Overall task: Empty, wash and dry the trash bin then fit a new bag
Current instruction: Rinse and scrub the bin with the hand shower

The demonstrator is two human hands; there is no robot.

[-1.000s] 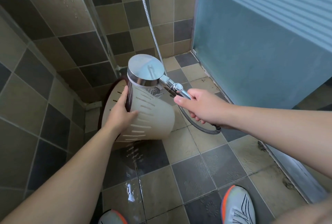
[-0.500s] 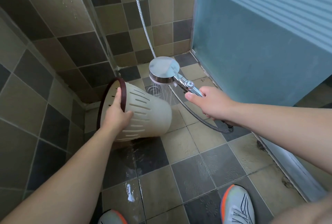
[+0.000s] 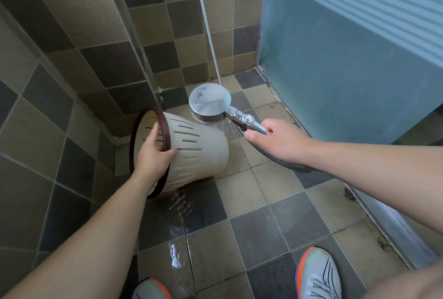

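A cream slotted trash bin [image 3: 199, 152] with a dark red rim lies tipped on its side above the tiled floor, its mouth facing left. My left hand [image 3: 153, 155] grips the rim, thumb on the outside and fingers inside. My right hand [image 3: 275, 140] holds the chrome handle of a round shower head [image 3: 209, 101], which hangs face down just above the bin's base end and sprays water. Its metal hose [image 3: 208, 30] runs up the back wall.
Wet tiles [image 3: 182, 217] spread below the bin. A glass partition [image 3: 124, 35] and tiled wall close the left side; a frosted sliding door [image 3: 347, 71] stands on the right. My two shoes [image 3: 318, 274] are at the bottom edge.
The shower head has moved right, from over the bin's rim end toward its base end. The bin has turned a little in my left hand, which now wraps the rim.
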